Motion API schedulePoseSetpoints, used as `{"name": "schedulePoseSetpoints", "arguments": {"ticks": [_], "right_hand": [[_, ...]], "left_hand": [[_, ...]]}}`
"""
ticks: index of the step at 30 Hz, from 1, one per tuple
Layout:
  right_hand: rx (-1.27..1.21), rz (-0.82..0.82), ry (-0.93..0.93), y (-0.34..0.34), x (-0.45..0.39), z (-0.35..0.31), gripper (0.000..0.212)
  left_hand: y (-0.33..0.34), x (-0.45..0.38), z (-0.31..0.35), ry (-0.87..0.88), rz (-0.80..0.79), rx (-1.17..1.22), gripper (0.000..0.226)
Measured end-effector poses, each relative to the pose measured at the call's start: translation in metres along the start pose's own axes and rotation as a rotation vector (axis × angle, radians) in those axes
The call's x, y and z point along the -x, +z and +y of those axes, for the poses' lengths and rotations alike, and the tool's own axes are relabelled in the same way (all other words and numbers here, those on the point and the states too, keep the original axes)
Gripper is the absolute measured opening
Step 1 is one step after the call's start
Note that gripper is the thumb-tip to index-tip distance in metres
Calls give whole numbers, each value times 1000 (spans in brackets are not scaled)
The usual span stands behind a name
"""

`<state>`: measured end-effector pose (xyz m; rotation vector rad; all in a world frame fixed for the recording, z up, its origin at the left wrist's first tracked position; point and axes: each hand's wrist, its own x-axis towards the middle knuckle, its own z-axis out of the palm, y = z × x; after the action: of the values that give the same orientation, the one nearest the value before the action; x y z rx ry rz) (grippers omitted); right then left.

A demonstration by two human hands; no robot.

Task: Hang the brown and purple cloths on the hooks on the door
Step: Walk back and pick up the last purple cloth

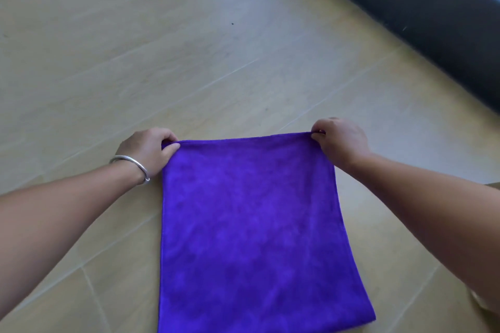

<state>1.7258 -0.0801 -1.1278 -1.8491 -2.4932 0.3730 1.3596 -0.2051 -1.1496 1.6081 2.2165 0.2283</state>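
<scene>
From the head view, the purple cloth (251, 224) hangs spread out above the tiled floor (135, 48), stretched by its top corners. The left hand (151, 150), with a silver bangle (132, 165) on its wrist, has its grip pinched on the cloth's left corner; the right hand (338, 139) pinches the right corner. A loosened pinch would likely drop the cloth. Beyond the cloth's right corner runs a dark wall base (405, 8). No hooks, door or brown cloth are visible, and nothing stands in the way.

Tan tiled floor (162, 35); dark wall (405, 8)
</scene>
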Motion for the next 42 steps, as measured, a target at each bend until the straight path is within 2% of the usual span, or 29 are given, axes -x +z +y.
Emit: {"name": "schedulePoseSetpoints", "arguments": {"ticks": [3,5,9,11,14,17,19,25,29,32,37,42], "right_hand": [[47,-11,26,10,-2,-2,18],[92,-54,29,13,2,-5,33],[302,-124,-214,14,13,-16,67],[382,-219,-313,18,15,-22,70],[361,-355,-284,19,13,-25,71],[293,-351,-239,14,6,-28,75],[298,-315,-220,12,3,-31,79],[339,-293,-210,9,-5,-35,69],[241,-322,-157,9,-6,-32,62],[215,-305,-164,10,-6,-30,56],[188,-212,-169,15,-10,-23,22],[113,-23,-120,11,-13,-30,16]], "left_hand": [[5,1,-1,-6,-45,-77,12],[5,5,1,-7,-53,-89,24],[4,17,6,131,-27,-130,45],[6,19,7,221,-103,-137,48],[6,13,11,228,-206,-203,51],[5,6,16,147,-183,-198,54],[6,2,18,95,-173,-198,48],[7,-4,22,79,-203,-180,18],[7,-3,21,36,-177,-113,21],[5,-3,16,17,-143,-153,16],[5,-4,8,-2,-80,-211,7],[-2,-9,2,0,80,-154,9]]}}
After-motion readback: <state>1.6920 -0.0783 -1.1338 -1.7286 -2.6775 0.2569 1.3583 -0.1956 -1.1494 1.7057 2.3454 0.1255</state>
